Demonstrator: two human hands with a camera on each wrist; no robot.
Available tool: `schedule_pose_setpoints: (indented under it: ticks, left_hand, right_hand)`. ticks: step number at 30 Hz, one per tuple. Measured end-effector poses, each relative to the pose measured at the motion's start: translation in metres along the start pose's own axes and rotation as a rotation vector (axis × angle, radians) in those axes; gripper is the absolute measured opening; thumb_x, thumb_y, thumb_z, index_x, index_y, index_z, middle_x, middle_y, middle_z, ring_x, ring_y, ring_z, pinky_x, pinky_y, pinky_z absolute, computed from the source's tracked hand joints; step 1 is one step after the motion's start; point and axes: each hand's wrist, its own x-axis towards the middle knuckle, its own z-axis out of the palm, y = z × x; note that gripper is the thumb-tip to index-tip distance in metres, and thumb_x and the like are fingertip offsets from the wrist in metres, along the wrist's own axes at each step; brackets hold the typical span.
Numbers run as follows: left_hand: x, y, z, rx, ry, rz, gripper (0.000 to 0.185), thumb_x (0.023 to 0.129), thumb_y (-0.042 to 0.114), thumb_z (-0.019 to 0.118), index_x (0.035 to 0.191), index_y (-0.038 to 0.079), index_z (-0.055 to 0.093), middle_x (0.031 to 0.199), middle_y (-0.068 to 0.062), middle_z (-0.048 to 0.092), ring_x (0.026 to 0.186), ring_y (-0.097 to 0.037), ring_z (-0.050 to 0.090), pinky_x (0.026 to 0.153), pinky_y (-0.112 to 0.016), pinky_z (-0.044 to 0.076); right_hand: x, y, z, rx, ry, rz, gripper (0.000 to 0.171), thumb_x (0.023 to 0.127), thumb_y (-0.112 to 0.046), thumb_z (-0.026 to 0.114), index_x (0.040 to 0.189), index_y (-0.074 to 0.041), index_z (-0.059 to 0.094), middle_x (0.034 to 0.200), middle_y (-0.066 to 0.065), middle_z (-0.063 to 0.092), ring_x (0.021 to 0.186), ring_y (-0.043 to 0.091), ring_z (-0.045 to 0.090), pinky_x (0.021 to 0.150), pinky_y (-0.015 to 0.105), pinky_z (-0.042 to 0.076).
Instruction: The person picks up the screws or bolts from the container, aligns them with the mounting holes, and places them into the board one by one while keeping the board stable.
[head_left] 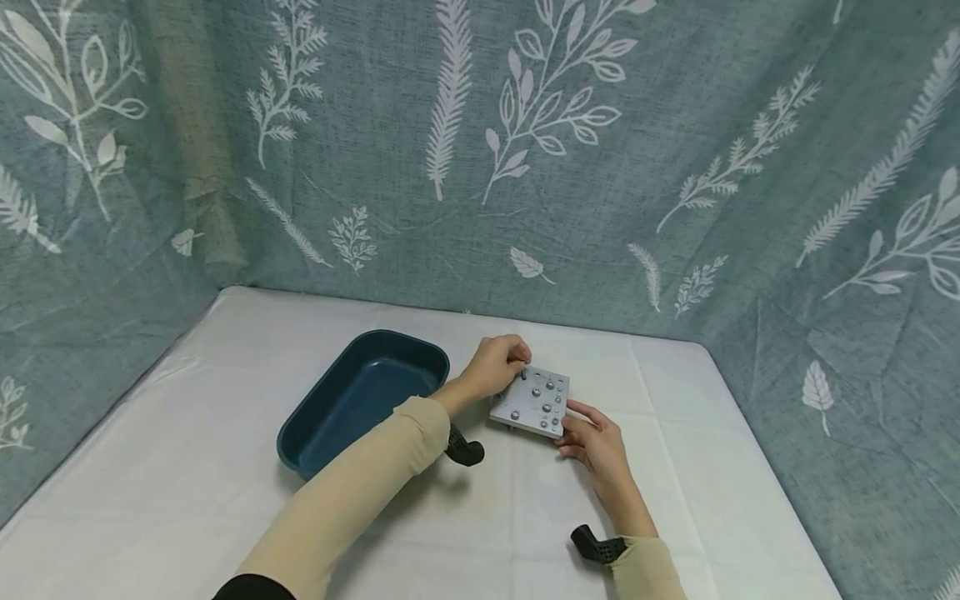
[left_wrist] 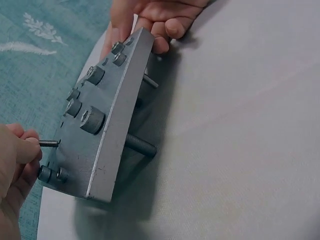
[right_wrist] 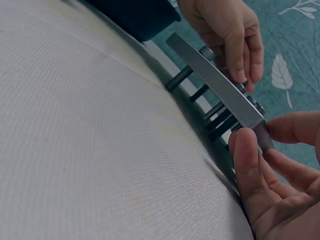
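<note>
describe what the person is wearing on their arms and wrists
Both arms wear long beige sleeves; a black layer shows at the left upper arm. A black curved camera mount sits at the left wrist, another at the right. Left hand and right hand are bare.

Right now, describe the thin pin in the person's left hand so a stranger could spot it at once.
On the white table, right of the dark blue tray, lies a grey metal plate. At its far left corner the left hand pinches a thin dark pin. Unlike the screws around it, it is slim and headless.
</note>
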Motion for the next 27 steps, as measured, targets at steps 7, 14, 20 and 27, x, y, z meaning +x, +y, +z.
schedule_pose_setpoints:
  ticks: [7, 14, 20, 27]
  left_hand:
    - [0.0002, -0.0003, 0.0004, 0.019, 0.0, 0.011, 0.008, 0.092, -0.001, 0.067, 0.096, 0.006, 0.068, 0.094, -0.004, 0.07, 0.089, -0.015, 0.066, 0.086, -0.031, 0.049]
    - [-0.0014, -0.0029, -0.0009, 0.045, 0.024, -0.024, 0.01, 0.092, -0.001, 0.067, 0.094, 0.009, 0.068, 0.093, -0.002, 0.069, 0.089, -0.015, 0.064, 0.089, -0.034, 0.047]
    - [-0.0022, -0.0006, -0.0017, 0.035, -0.016, 0.01, 0.01, 0.091, -0.002, 0.068, 0.095, 0.007, 0.07, 0.094, -0.005, 0.071, 0.089, -0.016, 0.065, 0.099, -0.041, 0.04]
    - [-0.0033, -0.0004, 0.003, 0.051, -0.076, 0.019, 0.011, 0.093, -0.003, 0.065, 0.093, 0.007, 0.07, 0.092, -0.002, 0.07, 0.089, -0.014, 0.065, 0.09, -0.034, 0.048]
  right_hand:
    - [-0.001, -0.0009, 0.0004, -0.016, 0.01, -0.005, 0.04, 0.093, -0.006, 0.065, 0.133, -0.004, 0.059, 0.103, 0.017, 0.065, 0.069, 0.019, 0.065, 0.059, 0.028, 0.056]
    - [0.0006, -0.0004, -0.0006, -0.015, 0.002, -0.003, 0.041, 0.093, -0.007, 0.065, 0.133, -0.004, 0.058, 0.102, 0.016, 0.065, 0.069, 0.019, 0.065, 0.059, 0.027, 0.056]
    - [0.0013, -0.0003, 0.0002, -0.017, 0.007, -0.016, 0.042, 0.093, -0.007, 0.066, 0.134, -0.002, 0.057, 0.101, 0.016, 0.066, 0.069, 0.019, 0.065, 0.058, 0.027, 0.056]
    - [0.0007, 0.0009, 0.0, -0.006, 0.0, -0.013, 0.042, 0.092, -0.006, 0.066, 0.133, -0.002, 0.057, 0.098, 0.014, 0.067, 0.069, 0.018, 0.065, 0.058, 0.027, 0.055]
